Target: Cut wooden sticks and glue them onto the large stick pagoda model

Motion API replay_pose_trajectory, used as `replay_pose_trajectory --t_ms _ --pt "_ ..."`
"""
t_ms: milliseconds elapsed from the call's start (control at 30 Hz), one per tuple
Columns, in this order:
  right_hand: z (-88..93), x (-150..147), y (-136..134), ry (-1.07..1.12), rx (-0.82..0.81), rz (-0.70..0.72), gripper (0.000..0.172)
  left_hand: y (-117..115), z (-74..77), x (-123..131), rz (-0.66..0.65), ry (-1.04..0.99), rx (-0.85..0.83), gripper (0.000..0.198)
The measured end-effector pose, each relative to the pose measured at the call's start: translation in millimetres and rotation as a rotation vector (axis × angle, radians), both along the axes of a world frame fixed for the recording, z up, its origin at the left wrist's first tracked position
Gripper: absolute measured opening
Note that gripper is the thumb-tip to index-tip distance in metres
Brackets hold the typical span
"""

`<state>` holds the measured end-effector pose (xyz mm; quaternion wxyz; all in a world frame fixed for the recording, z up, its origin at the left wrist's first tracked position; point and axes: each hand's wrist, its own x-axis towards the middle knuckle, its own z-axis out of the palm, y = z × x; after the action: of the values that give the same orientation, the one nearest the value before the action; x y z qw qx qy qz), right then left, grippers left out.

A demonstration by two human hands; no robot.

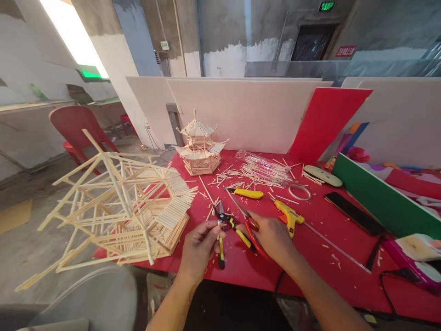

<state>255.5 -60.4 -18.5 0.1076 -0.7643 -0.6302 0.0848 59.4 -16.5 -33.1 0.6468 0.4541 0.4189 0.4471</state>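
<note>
My right hand (272, 234) grips a pair of red-handled scissors (253, 236), whose blades point up and left over the table. With thumb and fingers pinched together, my left hand (200, 248) is closed on something too small to make out. Beneath and between my hands lie pruning shears (244, 238) with yellow-and-black handles, partly covered by my left fingers. Just beyond them is a yellow utility knife (246, 193). A yellow glue gun (289, 216) rests to the right of my right hand.
A large wooden-stick frame (117, 184) stands at left, with a small stick pagoda (199, 149) behind. Loose sticks and a plastic bag of sticks (263, 168) cover the red table (310, 262). A tape roll (299, 192), phone (354, 213) and green board (382, 193) lie right.
</note>
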Motion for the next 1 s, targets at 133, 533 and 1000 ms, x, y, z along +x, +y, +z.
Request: replay_pose_trajectory --t_ms 133,533,1000 --pt "-20.7 14 29 -0.087 -0.033 -0.034 0.049 -12 6.9 -7 0.041 -0.135 -0.123 0.034" --pt "-14.6 39 6 -0.132 0.005 -0.111 0.039 -35 24.5 -31 0.284 -0.348 -0.228 0.042" --pt "-61.2 120 -32 0.423 0.114 -0.606 0.031 -42 30.9 -34 0.348 -0.42 -0.205 0.039"
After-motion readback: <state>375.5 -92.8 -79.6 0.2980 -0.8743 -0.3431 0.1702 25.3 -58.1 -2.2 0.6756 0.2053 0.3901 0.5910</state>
